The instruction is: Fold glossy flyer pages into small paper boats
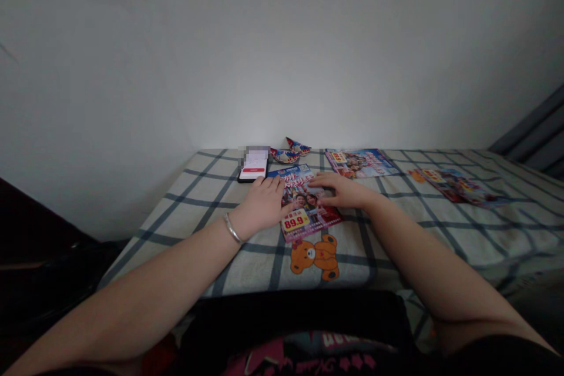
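A colourful printed flyer (304, 202), with a yellow "89.9" price box, lies flat on the checked tablecloth in front of me. My left hand (264, 202) rests on its left edge, fingers stretched out and the thumb across the print. Over the right edge lies my right hand (341, 189), its fingers spread and thumb apart. Neither hand grips the flyer. Just beyond the left fingertips is a phone (254, 165) with a lit screen. Two folded paper pieces (285, 155) made of similar print sit behind the flyer.
More flyers (361, 163) lie at the back right, and others (465, 187) farther right. The checked tablecloth (189, 205) carries a bear picture (315, 257) near the front edge. A white wall (282, 47) stands directly behind the table.
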Demonstrator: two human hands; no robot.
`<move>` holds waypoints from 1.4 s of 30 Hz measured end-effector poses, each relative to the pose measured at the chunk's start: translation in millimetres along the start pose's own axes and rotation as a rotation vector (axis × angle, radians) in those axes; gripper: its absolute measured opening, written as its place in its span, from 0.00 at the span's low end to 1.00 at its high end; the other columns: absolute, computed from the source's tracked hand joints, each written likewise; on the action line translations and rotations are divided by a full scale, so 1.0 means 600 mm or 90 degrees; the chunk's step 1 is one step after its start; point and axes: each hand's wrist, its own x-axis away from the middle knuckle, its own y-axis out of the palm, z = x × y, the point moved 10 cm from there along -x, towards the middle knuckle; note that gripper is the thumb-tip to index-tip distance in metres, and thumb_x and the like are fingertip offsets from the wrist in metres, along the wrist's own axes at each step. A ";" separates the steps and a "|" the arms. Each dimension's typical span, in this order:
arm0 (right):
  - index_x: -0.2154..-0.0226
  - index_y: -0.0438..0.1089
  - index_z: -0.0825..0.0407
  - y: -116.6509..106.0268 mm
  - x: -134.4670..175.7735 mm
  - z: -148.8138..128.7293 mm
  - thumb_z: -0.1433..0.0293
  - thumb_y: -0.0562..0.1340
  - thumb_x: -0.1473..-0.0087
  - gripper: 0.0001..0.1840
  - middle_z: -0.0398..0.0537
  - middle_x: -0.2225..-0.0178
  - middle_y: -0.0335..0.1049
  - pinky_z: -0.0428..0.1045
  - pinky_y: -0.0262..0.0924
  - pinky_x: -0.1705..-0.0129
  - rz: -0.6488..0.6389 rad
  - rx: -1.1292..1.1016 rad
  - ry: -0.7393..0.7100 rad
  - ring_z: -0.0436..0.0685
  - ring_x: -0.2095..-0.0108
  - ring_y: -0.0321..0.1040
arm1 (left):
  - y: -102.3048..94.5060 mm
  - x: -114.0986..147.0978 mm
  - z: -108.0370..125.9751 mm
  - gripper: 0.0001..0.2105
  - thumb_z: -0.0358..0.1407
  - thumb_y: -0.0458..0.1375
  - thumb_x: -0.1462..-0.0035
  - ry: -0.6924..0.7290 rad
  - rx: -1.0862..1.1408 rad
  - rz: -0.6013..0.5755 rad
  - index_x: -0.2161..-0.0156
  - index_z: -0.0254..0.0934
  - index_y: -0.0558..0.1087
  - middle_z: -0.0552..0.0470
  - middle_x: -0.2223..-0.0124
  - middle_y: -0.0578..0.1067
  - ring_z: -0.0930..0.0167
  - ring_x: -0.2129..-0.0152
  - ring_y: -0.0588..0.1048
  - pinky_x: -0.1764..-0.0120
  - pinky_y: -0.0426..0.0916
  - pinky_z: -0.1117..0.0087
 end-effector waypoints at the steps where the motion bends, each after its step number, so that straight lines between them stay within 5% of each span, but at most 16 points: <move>1: 0.43 0.68 0.49 0.000 0.002 0.005 0.57 0.66 0.47 0.31 0.56 0.42 0.67 0.64 0.50 0.35 -0.014 -0.012 0.014 0.65 0.38 0.58 | 0.001 -0.001 -0.002 0.36 0.57 0.40 0.34 -0.011 -0.005 -0.001 0.39 0.24 0.64 0.33 0.39 0.67 0.56 0.42 0.66 0.41 0.54 0.55; 8: 0.36 0.59 0.40 0.014 0.025 0.015 0.55 0.73 0.57 0.46 0.48 0.32 0.51 0.64 0.41 0.32 -0.169 -0.029 0.050 0.66 0.31 0.41 | 0.005 -0.005 -0.013 0.33 0.53 0.43 0.35 -0.057 -0.003 0.013 0.41 0.23 0.66 0.34 0.39 0.68 0.55 0.36 0.57 0.35 0.44 0.53; 13: 0.37 0.60 0.40 0.016 0.034 0.011 0.62 0.73 0.57 0.45 0.47 0.31 0.46 0.63 0.41 0.32 -0.204 -0.008 0.044 0.66 0.31 0.40 | 0.004 -0.005 -0.013 0.32 0.52 0.42 0.35 -0.045 0.052 0.057 0.41 0.24 0.66 0.34 0.41 0.70 0.55 0.35 0.53 0.34 0.40 0.50; 27: 0.43 0.68 0.47 0.005 0.019 -0.036 0.76 0.65 0.52 0.33 0.52 0.38 0.63 0.57 0.54 0.37 -0.126 0.022 -0.012 0.60 0.39 0.61 | -0.003 -0.009 -0.012 0.33 0.53 0.42 0.35 -0.049 0.041 0.059 0.44 0.23 0.68 0.34 0.42 0.70 0.54 0.35 0.54 0.34 0.39 0.49; 35: 0.63 0.78 0.49 -0.007 0.018 -0.037 0.70 0.65 0.47 0.08 0.49 0.48 0.73 0.54 0.62 0.44 -0.123 -0.120 -0.023 0.56 0.47 0.69 | -0.009 -0.006 -0.017 0.30 0.52 0.44 0.35 -0.048 0.053 0.064 0.43 0.29 0.69 0.37 0.42 0.71 0.54 0.35 0.55 0.34 0.39 0.46; 42: 0.66 0.75 0.50 -0.010 0.021 -0.031 0.66 0.63 0.44 0.06 0.45 0.59 0.77 0.51 0.65 0.52 -0.135 -0.194 0.053 0.54 0.56 0.73 | -0.008 -0.007 -0.020 0.26 0.50 0.41 0.32 -0.035 0.080 0.081 0.46 0.35 0.72 0.43 0.45 0.74 0.56 0.35 0.54 0.35 0.40 0.42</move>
